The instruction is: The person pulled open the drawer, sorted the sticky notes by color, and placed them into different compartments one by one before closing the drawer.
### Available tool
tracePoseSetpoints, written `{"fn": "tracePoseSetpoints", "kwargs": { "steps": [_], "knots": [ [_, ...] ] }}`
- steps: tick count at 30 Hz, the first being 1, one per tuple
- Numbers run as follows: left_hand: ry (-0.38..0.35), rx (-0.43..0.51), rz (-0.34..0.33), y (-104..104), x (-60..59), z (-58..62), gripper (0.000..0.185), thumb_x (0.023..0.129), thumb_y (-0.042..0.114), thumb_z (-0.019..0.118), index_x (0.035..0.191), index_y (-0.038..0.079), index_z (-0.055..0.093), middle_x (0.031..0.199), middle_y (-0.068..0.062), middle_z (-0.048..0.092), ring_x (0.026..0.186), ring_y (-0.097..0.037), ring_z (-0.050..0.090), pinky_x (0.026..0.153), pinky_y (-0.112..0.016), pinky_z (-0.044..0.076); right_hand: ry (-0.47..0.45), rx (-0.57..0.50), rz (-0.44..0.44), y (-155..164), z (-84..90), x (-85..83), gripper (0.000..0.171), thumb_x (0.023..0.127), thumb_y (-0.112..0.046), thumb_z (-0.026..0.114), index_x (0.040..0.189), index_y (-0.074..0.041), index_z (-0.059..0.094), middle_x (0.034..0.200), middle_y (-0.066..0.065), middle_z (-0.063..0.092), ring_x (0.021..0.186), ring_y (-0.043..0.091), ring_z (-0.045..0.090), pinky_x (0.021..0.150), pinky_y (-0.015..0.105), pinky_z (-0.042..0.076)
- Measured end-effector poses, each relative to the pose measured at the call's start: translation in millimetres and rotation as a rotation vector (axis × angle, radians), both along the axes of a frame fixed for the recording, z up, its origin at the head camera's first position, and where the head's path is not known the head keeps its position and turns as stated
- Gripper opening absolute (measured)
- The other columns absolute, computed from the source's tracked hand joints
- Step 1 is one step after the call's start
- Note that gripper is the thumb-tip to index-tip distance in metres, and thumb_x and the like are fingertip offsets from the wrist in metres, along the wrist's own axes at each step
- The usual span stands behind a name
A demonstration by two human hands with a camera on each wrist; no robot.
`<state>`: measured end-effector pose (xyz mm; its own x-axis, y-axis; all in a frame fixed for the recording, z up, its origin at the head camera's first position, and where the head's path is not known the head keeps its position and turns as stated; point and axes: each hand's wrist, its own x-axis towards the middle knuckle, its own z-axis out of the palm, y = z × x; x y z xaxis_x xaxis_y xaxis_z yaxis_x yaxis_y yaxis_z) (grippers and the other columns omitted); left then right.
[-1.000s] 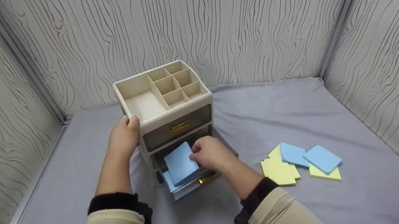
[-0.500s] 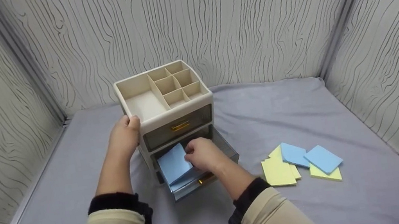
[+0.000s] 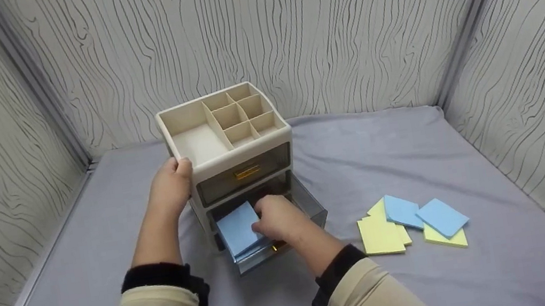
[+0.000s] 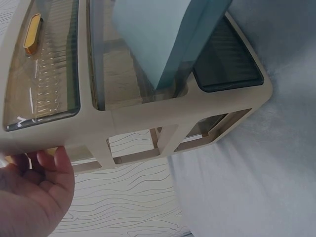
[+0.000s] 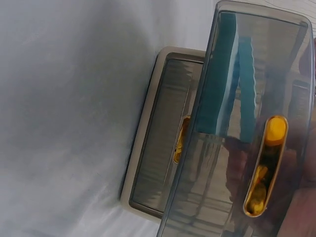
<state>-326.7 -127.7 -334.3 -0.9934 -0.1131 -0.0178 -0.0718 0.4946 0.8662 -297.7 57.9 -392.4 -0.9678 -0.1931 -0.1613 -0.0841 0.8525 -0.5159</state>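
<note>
Since the earlier frame the right hand has lowered the blue pad flat into the open drawer, fingers curled on its right edge; left hand grips the organizer.

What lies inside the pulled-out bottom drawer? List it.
In the bottom drawer: blue sticky-note pads, the top one under the right hand. That hand and the pads cover the rest of the drawer floor.
</note>
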Motion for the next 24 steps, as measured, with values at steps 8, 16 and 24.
{"fn": "tracePoseSetpoints", "kwargs": {
  "steps": [8, 16, 24],
  "knots": [
    [0.006, -0.011, -0.009, 0.4, -0.2, 0.7, 0.028, 0.096, 0.030, 0.028, 0.092, 0.007, 0.043, 0.082, -0.009, 0.043, 0.075, -0.021, 0.044, 0.068, -0.030, 0.041, 0.004, 0.025, 0.001, -1.0, -1.1, 0.3, 0.039, 0.078, -0.018, 0.070, 0.112, -0.002, 0.059, 0.109, 0.011, 0.060, 0.100, 0.022, 0.056, 0.087, 0.039, 0.044],
    [0.003, 0.006, -0.020, 0.1, 0.7, 1.2, 0.029, 0.095, 0.030, 0.028, 0.094, 0.006, 0.043, 0.086, -0.010, 0.045, 0.075, -0.021, 0.044, 0.067, -0.030, 0.040, 0.029, 0.082, -0.013, -4.1, -2.2, 4.0, 0.025, 0.075, -0.020, 0.072, 0.094, -0.006, 0.063, 0.085, 0.004, 0.061, 0.079, 0.018, 0.057, 0.075, 0.036, 0.048],
    [-0.005, 0.009, -0.020, -0.5, 1.7, 2.2, 0.027, 0.095, 0.030, 0.027, 0.092, 0.009, 0.043, 0.079, -0.006, 0.042, 0.069, -0.019, 0.041, 0.064, -0.028, 0.039, 0.032, 0.102, -0.032, -5.4, -2.6, 5.0, 0.024, 0.076, -0.023, 0.072, 0.092, -0.008, 0.062, 0.081, 0.002, 0.059, 0.077, 0.018, 0.057, 0.073, 0.035, 0.048]
  ]
}}
